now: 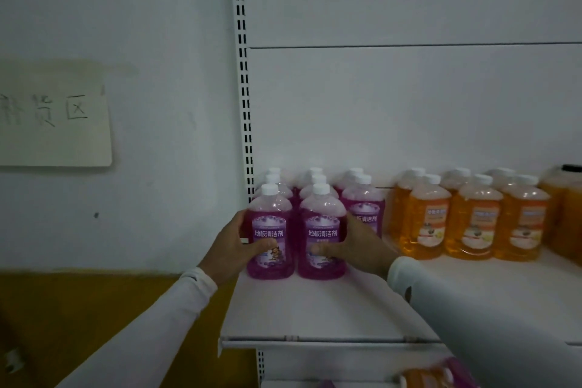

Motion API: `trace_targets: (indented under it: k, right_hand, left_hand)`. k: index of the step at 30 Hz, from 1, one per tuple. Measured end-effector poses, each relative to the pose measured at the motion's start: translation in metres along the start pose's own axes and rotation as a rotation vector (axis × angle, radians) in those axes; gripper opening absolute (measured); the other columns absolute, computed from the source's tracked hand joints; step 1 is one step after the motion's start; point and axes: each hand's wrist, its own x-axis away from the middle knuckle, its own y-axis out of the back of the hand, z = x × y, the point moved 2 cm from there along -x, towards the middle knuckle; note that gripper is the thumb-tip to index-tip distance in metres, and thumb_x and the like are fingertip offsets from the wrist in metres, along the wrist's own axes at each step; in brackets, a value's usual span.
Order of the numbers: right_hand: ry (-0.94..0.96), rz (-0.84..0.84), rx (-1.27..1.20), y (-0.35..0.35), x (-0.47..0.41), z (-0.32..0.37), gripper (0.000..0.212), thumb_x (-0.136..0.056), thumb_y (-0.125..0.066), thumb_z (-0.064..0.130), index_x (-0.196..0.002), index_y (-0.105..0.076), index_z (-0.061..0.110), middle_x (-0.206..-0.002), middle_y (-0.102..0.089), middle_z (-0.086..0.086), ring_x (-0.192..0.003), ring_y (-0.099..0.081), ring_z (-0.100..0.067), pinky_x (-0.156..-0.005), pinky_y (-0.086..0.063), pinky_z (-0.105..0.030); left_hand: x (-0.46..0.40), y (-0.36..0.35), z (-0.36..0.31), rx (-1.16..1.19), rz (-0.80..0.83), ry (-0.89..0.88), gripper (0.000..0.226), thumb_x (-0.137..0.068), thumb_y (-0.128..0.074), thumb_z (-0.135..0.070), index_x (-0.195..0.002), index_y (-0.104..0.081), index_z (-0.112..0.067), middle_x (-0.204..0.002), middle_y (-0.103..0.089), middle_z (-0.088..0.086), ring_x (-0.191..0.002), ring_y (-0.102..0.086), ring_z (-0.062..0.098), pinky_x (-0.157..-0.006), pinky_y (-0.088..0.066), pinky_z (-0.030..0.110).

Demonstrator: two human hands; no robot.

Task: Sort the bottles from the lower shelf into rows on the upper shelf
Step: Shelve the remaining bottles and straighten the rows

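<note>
Left grip point(234, 247), right grip point(352, 246), each clasping 1 white-capped purple bottle point(270, 230), upright

The blurred bottles point(437, 375) at the bottom edge, perhaps orange and purple, are cut off.

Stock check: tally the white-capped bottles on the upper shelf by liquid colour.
Purple-liquid clear plastic bottles: 8
Orange-liquid clear plastic bottles: 6
Total: 14

Purple bottles point(321, 230) upright in rows, orange bottles point(475, 224) beside
</note>
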Motion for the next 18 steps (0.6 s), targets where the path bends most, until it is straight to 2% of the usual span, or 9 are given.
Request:
trace_targets:
  k: [2,7,12,18]
  right_hand:
    - [-0.010,-0.047,0.026,-0.001,0.000,-0.003,0.087,-0.055,-0.088,0.053,-0.129,-0.051,0.028,-0.117,-0.067,0.011,-0.103,-0.066,-0.006,-0.090,-0.057,-0.034]
    - [-0.024,-0.105,0.073,-0.001,-0.001,-0.006,0.098,-0.043,-0.084,0.068,-0.125,-0.050,0.025,-0.117,-0.067,0.009,-0.103,-0.066,-0.010,-0.090,-0.057,-0.038]
    - [-0.051,-0.091,0.088,-0.003,0.002,0.001,0.082,-0.058,-0.087,0.052,-0.127,-0.052,0.025,-0.119,-0.067,0.008,-0.106,-0.066,-0.012,-0.093,-0.056,-0.039]
    - [-0.086,-0.058,0.164,-0.003,0.013,0.017,0.070,-0.077,-0.081,0.036,-0.136,-0.045,0.028,-0.127,-0.060,0.009,-0.113,-0.059,-0.011,-0.090,-0.045,-0.026]
  left_hand:
    - [-0.002,-0.001,-0.001,-0.039,0.000,-0.001,0.073,-0.060,-0.086,-0.045,-0.122,-0.052,-0.027,-0.112,-0.067,-0.007,-0.099,-0.066,0.013,-0.084,-0.057,0.032]
    - [-0.004,-0.006,0.000,-0.074,-0.052,0.021,0.064,-0.072,-0.083,-0.023,-0.122,-0.044,-0.021,-0.111,-0.061,-0.010,-0.098,-0.062,0.009,-0.079,-0.053,0.023]
    - [-0.003,-0.006,0.002,-0.094,-0.026,0.044,0.057,-0.074,-0.080,-0.027,-0.121,-0.049,-0.019,-0.112,-0.064,-0.004,-0.101,-0.063,0.011,-0.087,-0.055,0.031]
    - [0.006,-0.005,-0.004,-0.241,0.078,0.062,0.044,-0.076,-0.080,-0.024,-0.109,-0.050,-0.028,-0.101,-0.062,-0.012,-0.092,-0.061,0.006,-0.080,-0.050,0.022]
